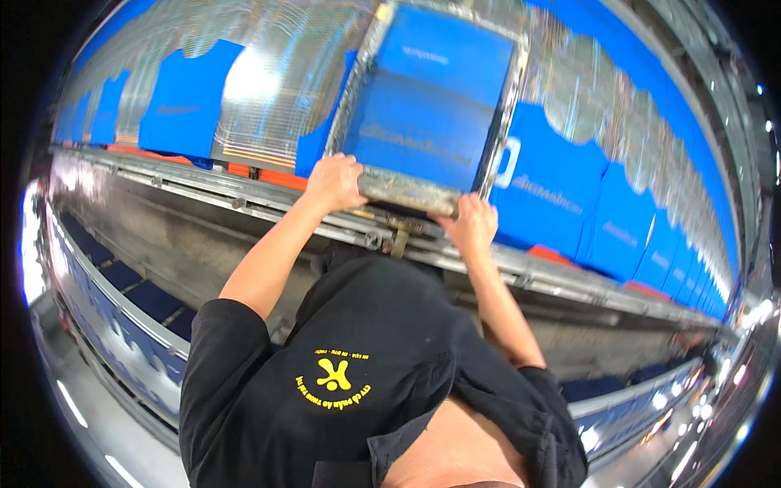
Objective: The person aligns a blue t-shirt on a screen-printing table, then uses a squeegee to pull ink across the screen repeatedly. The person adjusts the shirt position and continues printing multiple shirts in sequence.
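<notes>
At upper centre, the fingers of the left hand (335,184) and right hand (472,224) clamp a worn, grey-edged screen-printing frame (407,189), its translucent mesh (435,89) showing blue.

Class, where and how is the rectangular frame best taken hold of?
The frame is likely best gripped at both ends of its near bar, from the person's side: this edge faces the body, the left hand and right hand hold there, and the flat middle offers little purchase.

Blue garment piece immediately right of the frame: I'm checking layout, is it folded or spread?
Spread: the blue garment piece lies opened out beside the frame, curved upper edge and printed front visible.
</notes>
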Demonstrator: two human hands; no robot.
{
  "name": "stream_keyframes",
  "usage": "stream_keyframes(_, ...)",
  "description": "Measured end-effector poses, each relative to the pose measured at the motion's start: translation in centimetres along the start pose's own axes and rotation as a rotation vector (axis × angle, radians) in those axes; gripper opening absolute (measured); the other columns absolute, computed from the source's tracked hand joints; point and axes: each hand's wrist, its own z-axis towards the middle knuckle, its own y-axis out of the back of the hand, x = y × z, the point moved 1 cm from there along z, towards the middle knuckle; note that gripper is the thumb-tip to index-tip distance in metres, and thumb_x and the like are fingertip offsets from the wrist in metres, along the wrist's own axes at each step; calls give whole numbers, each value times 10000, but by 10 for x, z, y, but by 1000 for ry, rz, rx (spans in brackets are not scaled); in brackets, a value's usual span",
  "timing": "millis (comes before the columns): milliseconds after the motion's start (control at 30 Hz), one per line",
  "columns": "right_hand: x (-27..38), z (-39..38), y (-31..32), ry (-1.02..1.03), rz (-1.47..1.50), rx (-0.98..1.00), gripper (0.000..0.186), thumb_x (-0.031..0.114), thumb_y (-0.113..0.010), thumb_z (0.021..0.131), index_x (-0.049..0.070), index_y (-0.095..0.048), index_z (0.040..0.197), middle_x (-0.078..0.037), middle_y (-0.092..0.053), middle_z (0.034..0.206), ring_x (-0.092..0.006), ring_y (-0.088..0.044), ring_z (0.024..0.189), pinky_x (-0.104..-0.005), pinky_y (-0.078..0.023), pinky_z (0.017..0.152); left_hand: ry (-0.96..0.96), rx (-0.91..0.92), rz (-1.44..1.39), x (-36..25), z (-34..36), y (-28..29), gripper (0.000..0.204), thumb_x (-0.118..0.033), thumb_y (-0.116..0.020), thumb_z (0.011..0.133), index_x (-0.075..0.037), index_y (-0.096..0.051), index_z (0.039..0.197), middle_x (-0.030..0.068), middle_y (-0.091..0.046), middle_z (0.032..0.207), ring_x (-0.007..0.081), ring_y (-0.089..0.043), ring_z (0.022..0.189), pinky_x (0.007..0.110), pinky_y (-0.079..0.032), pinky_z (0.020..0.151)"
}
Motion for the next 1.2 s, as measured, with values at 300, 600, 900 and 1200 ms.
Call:
stream_keyframes(300, -128, 102, -56, -564, 727, -240, 509, 417, -790, 983, -24, -758, 1236, -198, -781, 1045, -260, -704, 899, -428, -567, 824, 27, 6, 91, -4, -18, -1, 656, -691, -838, 722, -82, -806, 963, 118, -761, 1020, 345, -711, 1056, 500, -585, 882)
stream_keyframes(600, -107, 147, -30, -632, 775, -346, 509, 396, -784, 986, -46, -732, 1233, -200, -743, 1234, -285, -685, 1078, -448, -533, 968, -277, -285, -47, 3, -46, -21, 282, -311, -820, 791, -155, -792, 1024, 51, -752, 996, 285, -721, 1029, 462, -527, 893)
stream_keyframes(900, 172, 209, -38, -477, 935, -539, 400, 374, -740, 1034, 48, -722, 1266, 30, -548, 747, -73, -474, 597, -310, -373, 487, -125, -133, -141, 215, -168, 82, 521, -110, -749, 787, -157, -736, 1306, 26, -745, 1240, 271, -671, 1204, 445, -485, 1050)
stream_keyframes(1200, 431, 297, -161, -401, 739, -612, 415, 369, -781, 976, -5, -763, 1156, -135, -781, 1093, -252, -711, 998, -402, -542, 906, 16, -286, -172, 454, -235, 117, 445, 18, -694, 758, -86, -790, 1180, 106, -771, 1245, 307, -705, 1210, 486, -524, 1030)
